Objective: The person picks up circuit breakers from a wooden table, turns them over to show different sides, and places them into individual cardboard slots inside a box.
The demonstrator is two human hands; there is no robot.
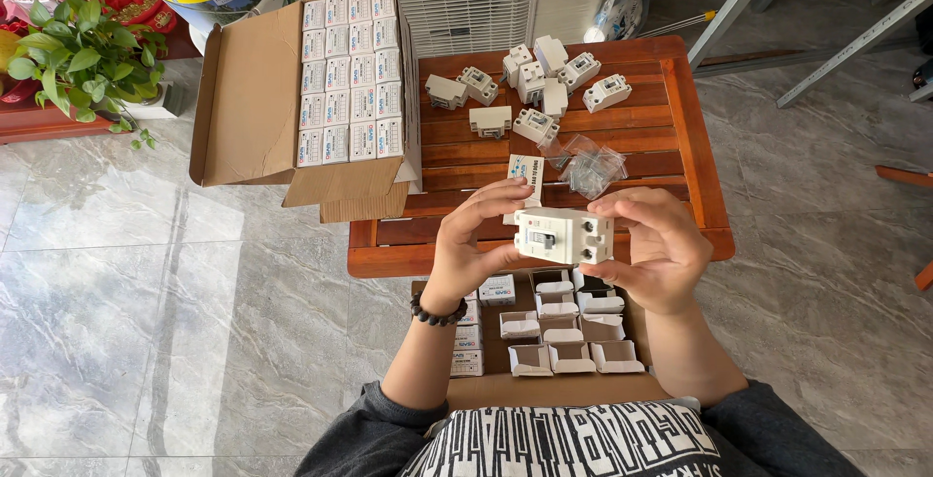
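White breaker (pixel 563 236) between both grips

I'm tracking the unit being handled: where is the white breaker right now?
In the head view the white breaker sits centre frame, held between the left hand and right hand, above the wooden table's near edge.
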